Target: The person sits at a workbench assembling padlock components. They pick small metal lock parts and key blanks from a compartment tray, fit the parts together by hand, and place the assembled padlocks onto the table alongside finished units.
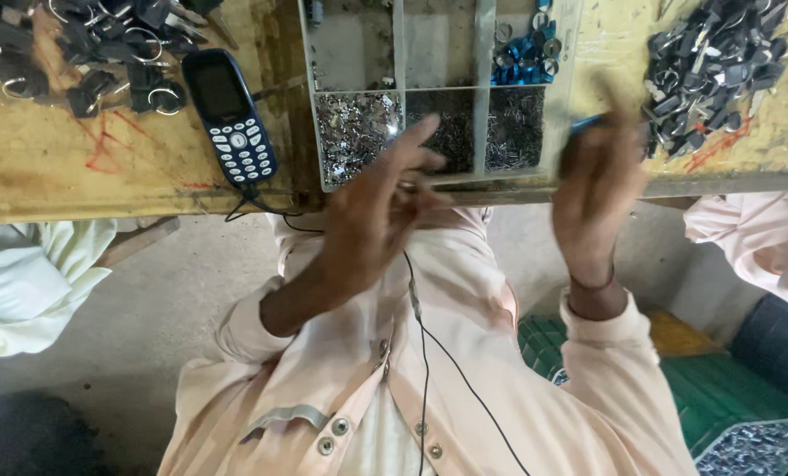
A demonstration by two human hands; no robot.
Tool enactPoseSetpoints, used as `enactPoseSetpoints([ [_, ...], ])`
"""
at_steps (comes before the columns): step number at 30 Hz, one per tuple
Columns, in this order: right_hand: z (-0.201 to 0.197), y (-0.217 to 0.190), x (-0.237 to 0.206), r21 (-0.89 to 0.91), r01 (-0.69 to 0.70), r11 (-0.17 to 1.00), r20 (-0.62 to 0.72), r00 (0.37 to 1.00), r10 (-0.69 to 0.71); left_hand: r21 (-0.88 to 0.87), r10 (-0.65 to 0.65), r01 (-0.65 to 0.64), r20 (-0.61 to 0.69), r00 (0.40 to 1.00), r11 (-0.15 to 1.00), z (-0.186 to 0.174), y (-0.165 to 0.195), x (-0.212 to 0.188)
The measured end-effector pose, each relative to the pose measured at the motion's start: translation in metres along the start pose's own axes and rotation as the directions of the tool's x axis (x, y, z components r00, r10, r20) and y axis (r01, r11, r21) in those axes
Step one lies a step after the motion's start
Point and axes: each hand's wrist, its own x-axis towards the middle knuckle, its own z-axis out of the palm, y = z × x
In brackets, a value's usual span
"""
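A: The left hand is raised at the near edge of the compartment tray, fingers loosely spread; whether anything small is pinched cannot be told.

B: And the right hand?

A: It is blurred, curled beside the tray's right rim; its grip cannot be told. A blue keypad phone is laid on the wooden bench.

A small assembly workshop is showing here: a scarred, paint-marked wooden counter is carrying a compartmented plastic parts tray of tiny metal pieces and blue rings, with heaps of dark key-ring parts lying alongside.
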Motion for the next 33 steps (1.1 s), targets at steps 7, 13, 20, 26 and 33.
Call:
enactPoseSetpoints([
  [7, -0.011, -0.004, 0.034, -0.623, 0.257, 0.739, -0.072, 0.922, -0.381, 0.836, 0.304, -0.152, -0.019, 0.952, 0.528, -0.035, -0.006, 0.011],
  [13, 0.035, -0.056, 0.049, -0.171, 0.518, 0.838, 0.510, 0.774, -0.375, 0.714, 0.317, -0.209, -0.019, 0.948, 0.669, -0.038, -0.008, 0.002],
  [20, 0.046, -0.036, 0.042, -0.186, 0.566, 0.803, 0.528, 0.747, -0.404, 0.238, 0.183, -0.149, -0.128, 0.975, 0.960, -0.042, -0.007, -0.005],
  [26, 0.050, -0.039, 0.038, -0.182, 0.545, 0.819, 0.498, 0.769, -0.401, 0.287, 0.257, -0.197, -0.192, 0.947, 0.938, -0.033, -0.011, -0.001],
  [33, 0.052, -0.038, 0.039, -0.166, 0.539, 0.826, 0.513, 0.762, -0.395, 0.181, 0.284, -0.258, -0.141, 0.948, 0.949, -0.024, -0.013, 0.002],
])
